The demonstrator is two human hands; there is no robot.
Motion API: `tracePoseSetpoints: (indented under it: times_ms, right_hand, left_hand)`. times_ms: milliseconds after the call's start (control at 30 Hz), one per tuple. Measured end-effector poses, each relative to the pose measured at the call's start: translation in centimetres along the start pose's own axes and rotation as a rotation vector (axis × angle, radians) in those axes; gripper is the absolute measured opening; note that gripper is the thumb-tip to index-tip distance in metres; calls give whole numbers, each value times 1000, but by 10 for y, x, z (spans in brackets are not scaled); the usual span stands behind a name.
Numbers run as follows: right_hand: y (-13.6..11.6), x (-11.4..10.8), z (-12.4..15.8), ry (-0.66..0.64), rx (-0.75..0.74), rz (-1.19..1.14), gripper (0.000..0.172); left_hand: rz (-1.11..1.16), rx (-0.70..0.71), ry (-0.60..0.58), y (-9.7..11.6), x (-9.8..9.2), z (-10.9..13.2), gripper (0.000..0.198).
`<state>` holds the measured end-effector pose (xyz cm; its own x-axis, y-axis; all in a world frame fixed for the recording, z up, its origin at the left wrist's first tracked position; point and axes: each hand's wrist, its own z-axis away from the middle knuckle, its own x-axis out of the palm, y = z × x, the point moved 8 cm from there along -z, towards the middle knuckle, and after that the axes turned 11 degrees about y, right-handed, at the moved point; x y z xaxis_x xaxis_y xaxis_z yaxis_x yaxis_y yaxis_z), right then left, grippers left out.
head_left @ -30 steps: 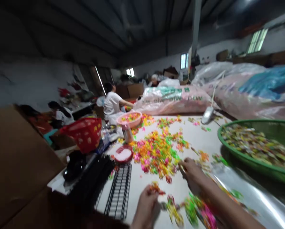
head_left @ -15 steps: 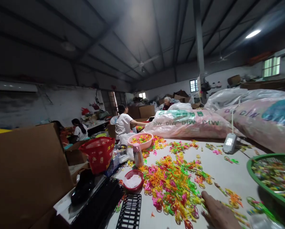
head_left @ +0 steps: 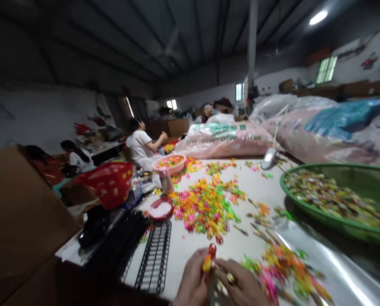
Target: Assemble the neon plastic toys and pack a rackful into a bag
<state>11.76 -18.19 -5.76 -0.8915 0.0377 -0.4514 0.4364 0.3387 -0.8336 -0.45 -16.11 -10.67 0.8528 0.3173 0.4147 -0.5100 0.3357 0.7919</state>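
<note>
At the near edge of the white table, my left hand point(head_left: 193, 278) pinches a small red and yellow plastic piece point(head_left: 209, 258). My right hand point(head_left: 242, 282) is close beside it, fingers closed round something small with a pale yellow-green bit showing; blur hides what it is. Beyond both hands spreads a pile of small bright plastic pieces point(head_left: 202, 204) in yellow, orange, pink and green. A second, smaller heap of coloured pieces point(head_left: 282, 272) lies just right of my right hand, partly on a clear plastic sheet point(head_left: 330, 259).
A green basket point(head_left: 323, 216) of small wrapped-looking pieces stands right. Left are a black rack point(head_left: 154, 255), a red basket point(head_left: 160, 208), a flask point(head_left: 166, 182) and a red bag point(head_left: 108, 182). A pink basin point(head_left: 170, 165) and large filled sacks point(head_left: 224, 142) lie farther back. Co-workers sit beyond.
My right hand has drawn back from beside the pile to the near edge. My left hand has come into view with the plastic piece. The view has turned right and down.
</note>
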Motion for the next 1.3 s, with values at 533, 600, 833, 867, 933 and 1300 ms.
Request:
tracePoseSetpoints:
  times_ms: [533,600,833,867,933,1300]
  right_hand:
    - [-9,-14,25,-19,270,-221,36]
    - [-8,-13,27,-19,291,-258,36]
    - [8,2,43,-100,603,-609,41]
    - [8,4,44,-113,630,-671,41]
    - [7,6,45,-123,655,-746,41]
    - [0,-6,44,-79,420,-400,35]
  left_hand:
    - [-100,374,-37,22,3,35,33]
    - [-125,394,-52,23,5,37,31]
    - [-237,480,-82,29,9,45,30]
    - [-253,495,-85,30,9,47,30]
    - [-283,525,-93,32,10,51,30]
    - [-382,568,-161,36,18,59,31]
